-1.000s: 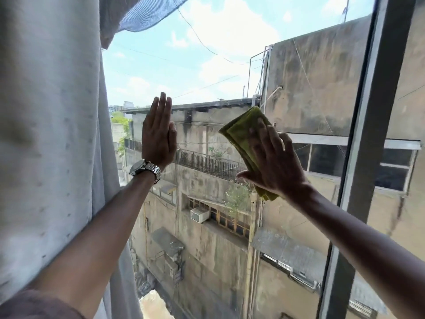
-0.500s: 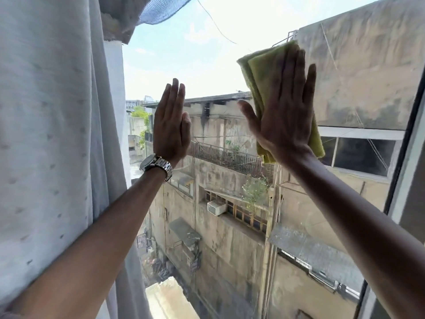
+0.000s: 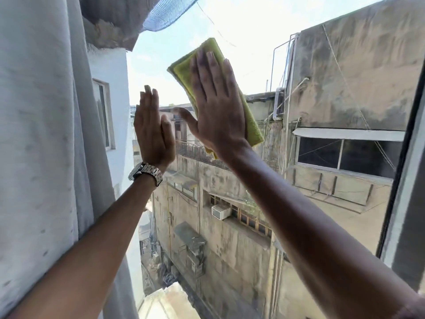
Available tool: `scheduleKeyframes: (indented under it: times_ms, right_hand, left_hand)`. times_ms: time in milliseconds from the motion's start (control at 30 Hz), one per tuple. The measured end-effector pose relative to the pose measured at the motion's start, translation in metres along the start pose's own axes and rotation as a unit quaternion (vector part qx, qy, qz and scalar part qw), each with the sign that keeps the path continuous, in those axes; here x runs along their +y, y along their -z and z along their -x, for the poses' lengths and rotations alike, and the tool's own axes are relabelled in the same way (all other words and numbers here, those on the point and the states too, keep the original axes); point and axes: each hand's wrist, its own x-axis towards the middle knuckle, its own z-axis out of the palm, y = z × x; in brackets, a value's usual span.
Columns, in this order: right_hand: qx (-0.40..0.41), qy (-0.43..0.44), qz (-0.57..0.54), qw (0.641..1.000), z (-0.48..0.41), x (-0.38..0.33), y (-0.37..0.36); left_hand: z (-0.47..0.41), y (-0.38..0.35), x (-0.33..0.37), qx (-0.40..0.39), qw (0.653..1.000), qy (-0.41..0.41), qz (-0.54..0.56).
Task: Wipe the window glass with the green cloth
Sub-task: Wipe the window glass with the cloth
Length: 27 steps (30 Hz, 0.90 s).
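Note:
The folded green cloth lies flat against the window glass, its upper end showing against the sky. My right hand presses it to the pane with the palm flat and the fingers spread and pointing up. My left hand, with a metal watch on its wrist, rests flat on the glass just left of and a little below the cloth; its fingers are straight and together and it holds nothing. The thumb of my right hand nearly meets my left hand.
A pale curtain hangs along the whole left side, bunched at the top. The dark window frame runs down the right edge. Through the glass I see weathered concrete buildings and a deep drop to an alley.
My right hand has slid the cloth to the left along the glass, closer to my left hand. My left hand stays flat on the pane. My view has shifted.

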Motion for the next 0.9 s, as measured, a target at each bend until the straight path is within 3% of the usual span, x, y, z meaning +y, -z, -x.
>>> scheduleKeyframes:
  times_ms: [167,367,533,900]
  right_hand:
    - [-0.035,0.047,0.027,0.998,0.079,-0.007,-0.003]
    - [-0.009,0.038,0.051,0.998,0.124,0.048,0.012]
    - [0.036,-0.062,0.079,0.994,0.098,0.105,0.031]
    - [0.052,-0.026,0.03,0.998,0.046,0.068,0.013]
  left_hand:
    - [0.0,0.002,0.002,-0.005,1.0,0.003,0.005]
    - [0.0,0.006,0.006,-0.029,0.999,0.013,0.023]
    - [-0.001,0.006,0.004,-0.034,0.999,0.015,0.026]
    - [0.0,-0.002,-0.002,-0.025,0.999,0.008,0.029]
